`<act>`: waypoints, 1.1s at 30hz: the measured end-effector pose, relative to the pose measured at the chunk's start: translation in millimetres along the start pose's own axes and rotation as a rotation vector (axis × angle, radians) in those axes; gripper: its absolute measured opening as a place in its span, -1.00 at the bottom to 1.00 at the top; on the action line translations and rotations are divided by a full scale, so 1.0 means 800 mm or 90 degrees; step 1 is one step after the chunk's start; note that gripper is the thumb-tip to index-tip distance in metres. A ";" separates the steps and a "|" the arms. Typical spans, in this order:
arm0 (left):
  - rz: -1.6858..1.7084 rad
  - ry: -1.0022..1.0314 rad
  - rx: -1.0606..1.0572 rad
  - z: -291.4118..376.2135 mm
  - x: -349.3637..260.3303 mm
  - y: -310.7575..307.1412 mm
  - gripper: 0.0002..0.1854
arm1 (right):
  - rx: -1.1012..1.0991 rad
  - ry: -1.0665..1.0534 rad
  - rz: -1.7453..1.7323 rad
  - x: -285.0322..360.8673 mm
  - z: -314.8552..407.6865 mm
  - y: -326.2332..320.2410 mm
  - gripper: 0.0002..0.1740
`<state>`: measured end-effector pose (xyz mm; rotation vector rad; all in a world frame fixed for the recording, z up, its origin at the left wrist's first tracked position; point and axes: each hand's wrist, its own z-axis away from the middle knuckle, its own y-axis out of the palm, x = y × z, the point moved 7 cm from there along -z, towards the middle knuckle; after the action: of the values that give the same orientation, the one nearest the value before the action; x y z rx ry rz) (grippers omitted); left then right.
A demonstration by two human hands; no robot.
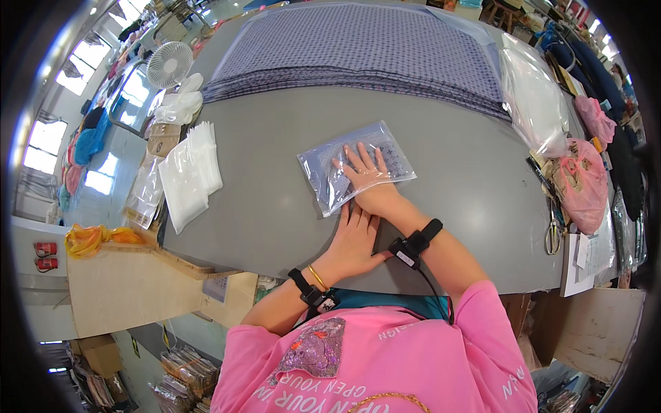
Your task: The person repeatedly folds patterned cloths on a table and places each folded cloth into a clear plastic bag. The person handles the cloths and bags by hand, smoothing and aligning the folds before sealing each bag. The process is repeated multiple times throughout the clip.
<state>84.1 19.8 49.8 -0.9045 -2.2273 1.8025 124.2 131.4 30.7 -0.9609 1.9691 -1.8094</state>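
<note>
A clear plastic zip bag [323,165] lies tilted on the grey tabletop [258,206], with folded blue-patterned cloth [395,157] showing inside it. My right hand [367,173] is inside the bag's mouth, fingers spread flat over the cloth under the clear film. My left hand [356,235] rests just below on the tabletop, its fingertips at the bag's lower edge and partly beneath my right wrist, holding nothing. Beyond the bag, a wide stack of patterned blue-grey cloth [356,46] spans the far side.
White pouches [191,175] lie at left, near a white fan [169,64]. Large clear plastic bags [534,98] lie at far right. Scissors [552,232], a black pen [537,170] and a pink plastic bag [583,191] sit along the right edge.
</note>
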 end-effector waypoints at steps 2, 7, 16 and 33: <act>0.147 0.072 0.092 0.008 -0.001 -0.006 -0.35 | -0.045 -0.047 0.001 -0.003 0.007 -0.001 -0.22; 0.231 0.077 0.069 0.021 0.070 -0.057 -0.50 | 0.018 -0.116 -0.022 -0.003 0.048 0.002 -0.22; 0.304 0.212 0.277 0.006 0.119 -0.050 -0.59 | 0.063 -0.184 -0.142 0.020 0.131 -0.051 -0.36; 0.052 0.436 0.034 0.026 0.084 -0.062 -0.78 | -0.113 -0.314 -0.142 0.052 0.056 -0.021 -0.84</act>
<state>2.0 33.0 72.6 -1.3594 -1.7149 1.2876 126.1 70.5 48.9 -1.5616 1.7765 -1.3324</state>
